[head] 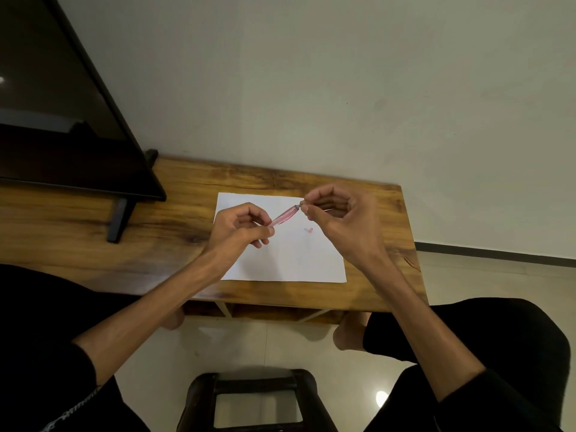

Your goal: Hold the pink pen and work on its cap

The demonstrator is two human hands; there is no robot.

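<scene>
A translucent pink pen barrel (pixel 284 216) is held above a white sheet of paper (pixel 290 260). My left hand (pixel 241 227) pinches its lower end with curled fingers. My right hand (pixel 338 213) pinches a small grey part (pixel 301 206) at the barrel's upper tip, and a thin rod-like piece shows inside its curled fingers. A tiny pink piece (pixel 309 230) lies on the paper just below the pen, between the two hands.
The paper lies on a low wooden table (pixel 174 232) against a pale wall. A black screen (pixel 62 113) on a stand (pixel 120 218) occupies the table's left part. A dark stool (pixel 258 397) stands on the tiled floor between my knees.
</scene>
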